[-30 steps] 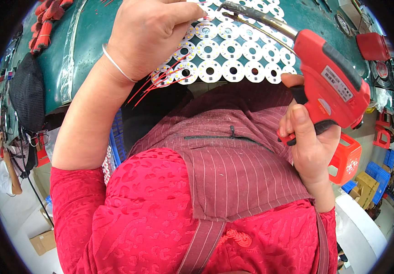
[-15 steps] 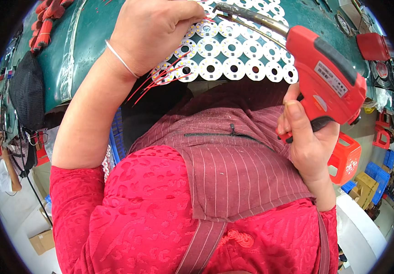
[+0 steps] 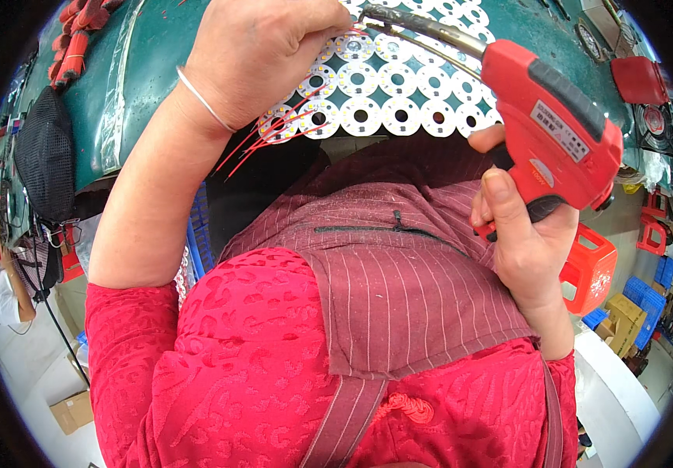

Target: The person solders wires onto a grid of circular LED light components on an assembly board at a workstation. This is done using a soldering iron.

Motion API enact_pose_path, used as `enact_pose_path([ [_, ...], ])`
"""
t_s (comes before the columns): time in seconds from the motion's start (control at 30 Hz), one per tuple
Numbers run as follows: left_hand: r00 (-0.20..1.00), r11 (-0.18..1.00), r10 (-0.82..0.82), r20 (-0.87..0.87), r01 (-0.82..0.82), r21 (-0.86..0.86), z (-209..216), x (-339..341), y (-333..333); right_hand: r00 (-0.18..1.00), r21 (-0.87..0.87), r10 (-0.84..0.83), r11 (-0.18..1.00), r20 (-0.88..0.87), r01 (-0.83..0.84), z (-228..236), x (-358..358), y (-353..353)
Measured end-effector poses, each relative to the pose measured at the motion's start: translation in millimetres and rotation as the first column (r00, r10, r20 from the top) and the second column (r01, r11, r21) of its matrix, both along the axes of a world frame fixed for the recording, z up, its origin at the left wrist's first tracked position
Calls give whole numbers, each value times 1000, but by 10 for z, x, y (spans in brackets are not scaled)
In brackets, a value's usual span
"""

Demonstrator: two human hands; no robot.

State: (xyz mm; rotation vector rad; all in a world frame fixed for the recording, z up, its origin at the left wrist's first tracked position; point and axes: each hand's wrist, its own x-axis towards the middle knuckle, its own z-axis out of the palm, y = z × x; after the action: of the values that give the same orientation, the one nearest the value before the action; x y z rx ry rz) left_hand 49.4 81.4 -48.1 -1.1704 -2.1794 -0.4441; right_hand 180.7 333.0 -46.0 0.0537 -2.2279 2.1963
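My right hand grips a red soldering gun with black trim. Its index finger lies at the trigger, and the long metal nozzle points left across the boards. My left hand is closed in a pinch on thin red wires, a loose bunch of which trails below the wrist. Beneath the hand and the gun, rows of round white LED circuit boards with centre holes lie on the green table. The gun's tip is just right of my left fingertips; whether it touches a board I cannot tell.
Bundles of red wire lie at the table's far left, beside a black mesh bag. A red case rests at the right edge. Below it stand a red plastic stool and blue crates. Another person's arm shows at far left.
The soldering gun has shifted slightly left and up. My right index finger has come forward off the handle. My left hand stays almost in place, still pinching the wires.
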Motion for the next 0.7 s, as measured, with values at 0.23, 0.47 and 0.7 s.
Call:
enact_pose_path([
  [0.23,1000,1000,-8,-5,8,6,-2,-5,2,994,154,113,982,-11,-110,-13,11,79],
  [0.47,999,997,10,-42,-13,-70,33,13,10,996,4,47,999,-80,-47,-33,9,68],
  [0.7,995,992,-45,-93,55,109,-14,7,30,996,49,56,997,-76,-53,-8,46,72],
])
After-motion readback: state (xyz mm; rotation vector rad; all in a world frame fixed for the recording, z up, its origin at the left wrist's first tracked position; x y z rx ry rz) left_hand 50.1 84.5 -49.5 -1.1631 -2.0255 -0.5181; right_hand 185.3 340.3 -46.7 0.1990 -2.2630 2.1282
